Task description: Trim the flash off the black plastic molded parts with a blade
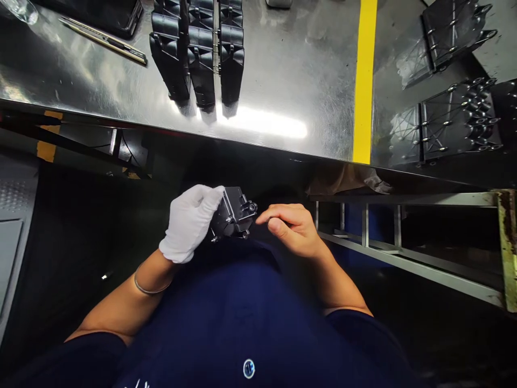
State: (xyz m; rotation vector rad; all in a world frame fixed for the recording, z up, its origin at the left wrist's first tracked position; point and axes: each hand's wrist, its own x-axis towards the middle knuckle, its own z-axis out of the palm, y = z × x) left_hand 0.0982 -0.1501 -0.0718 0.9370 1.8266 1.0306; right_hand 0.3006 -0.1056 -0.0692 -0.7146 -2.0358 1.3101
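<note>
My left hand [189, 222], in a white glove, is closed around a small black plastic part [235, 214] held below the table's front edge, close to my body. My bare right hand [291, 226] hovers just right of the part, its fingers curled and pinched together, fingertips near the part's right end. Whether the right fingers hold anything is too small to tell.
A shiny steel table [283, 70] carries three rows of black parts [201, 48], a utility knife [105, 39] at the far left, a yellow stripe [364, 81], and black framed parts [448, 118] at the right. A metal rack [404, 253] sits under the table on the right.
</note>
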